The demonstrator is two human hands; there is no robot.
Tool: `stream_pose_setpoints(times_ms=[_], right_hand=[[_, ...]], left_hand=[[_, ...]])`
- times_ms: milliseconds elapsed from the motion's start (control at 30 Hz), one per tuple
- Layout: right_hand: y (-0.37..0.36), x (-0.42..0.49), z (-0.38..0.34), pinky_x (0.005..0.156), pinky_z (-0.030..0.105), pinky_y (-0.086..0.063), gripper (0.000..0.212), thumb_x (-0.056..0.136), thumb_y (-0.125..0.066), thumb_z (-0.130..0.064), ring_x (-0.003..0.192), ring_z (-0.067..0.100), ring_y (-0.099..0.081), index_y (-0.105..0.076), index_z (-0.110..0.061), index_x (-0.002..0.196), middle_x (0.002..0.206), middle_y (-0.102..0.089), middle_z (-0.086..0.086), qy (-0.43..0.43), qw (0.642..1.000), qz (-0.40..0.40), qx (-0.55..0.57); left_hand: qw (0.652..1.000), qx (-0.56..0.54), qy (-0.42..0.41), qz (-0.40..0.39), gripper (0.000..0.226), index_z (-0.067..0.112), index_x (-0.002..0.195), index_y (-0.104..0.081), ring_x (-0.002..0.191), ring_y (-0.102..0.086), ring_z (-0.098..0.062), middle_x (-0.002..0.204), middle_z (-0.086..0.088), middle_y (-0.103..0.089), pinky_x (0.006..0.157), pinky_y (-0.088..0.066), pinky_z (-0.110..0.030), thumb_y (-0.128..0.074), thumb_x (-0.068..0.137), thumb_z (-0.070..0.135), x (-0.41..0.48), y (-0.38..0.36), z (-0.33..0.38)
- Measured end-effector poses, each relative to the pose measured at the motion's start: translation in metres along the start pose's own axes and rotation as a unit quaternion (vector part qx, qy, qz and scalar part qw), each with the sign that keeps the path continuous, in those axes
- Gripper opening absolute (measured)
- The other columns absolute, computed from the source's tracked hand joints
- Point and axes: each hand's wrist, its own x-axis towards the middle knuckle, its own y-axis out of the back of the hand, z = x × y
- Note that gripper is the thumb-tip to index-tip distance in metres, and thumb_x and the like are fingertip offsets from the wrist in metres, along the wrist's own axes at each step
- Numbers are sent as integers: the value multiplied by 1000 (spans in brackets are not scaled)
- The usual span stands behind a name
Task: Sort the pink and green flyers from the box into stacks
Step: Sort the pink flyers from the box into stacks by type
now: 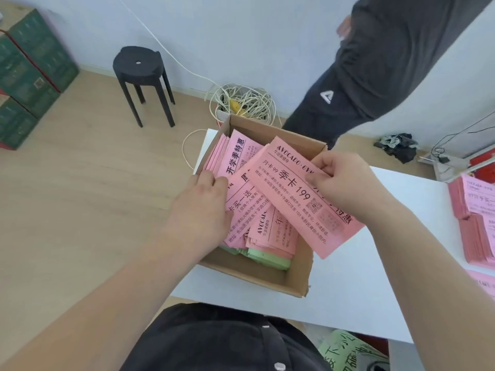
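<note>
- Green flyers (270, 257) lie buried under the pink flyers (241, 207) in the cardboard box (300, 271); only their near edges show.
- The left hand (201, 210) has its fingertips lost among those pink sheets, so its grip is unclear.
- The right hand (345, 183) covers part of the print on the top pink flyer (292, 202), which it pinches.
- Pink stacks (476, 231) are cut by the right edge.
- A green sheet (338, 352) is cut by the bottom edge.
- The standing person (375, 62) is cut off at the top.
</note>
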Motion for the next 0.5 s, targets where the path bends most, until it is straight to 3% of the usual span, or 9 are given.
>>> stream_pose_setpoints(times_ms=[167,267,400,500], right_hand=[[2,3,2,67,26,-52,13,100,-62,-27,83,8,-70,-71,-33,92,88,-75,-16,23,999,-24,-11],[9,1,2,75,29,-57,12,97,-68,-28,84,6,-70,-75,-35,91,87,-77,-18,27,999,-34,7],[16,-2,3,69,28,-55,14,100,-63,-25,80,9,-71,-73,-32,91,85,-77,-14,27,999,-25,10],[22,-4,0,59,25,-48,16,102,-59,-26,74,9,-69,-71,-30,92,82,-76,-12,29,999,-23,-2]], left_hand=[[998,50,19,-25,49,17,120,-46,109,-48,-25,116,-5,-45,83,-49,-36,-69,88,46,4,1,8],[999,22,22,-28,46,17,122,-47,110,-52,-27,116,-5,-50,86,-50,-39,-72,87,35,8,4,6],[990,-137,37,9,30,25,119,-62,104,-62,-21,109,6,-64,84,-52,-37,-68,90,19,6,12,-4],[940,-330,91,8,15,30,95,-71,85,-71,-8,88,14,-73,80,-60,-39,-74,89,17,4,24,-15]])
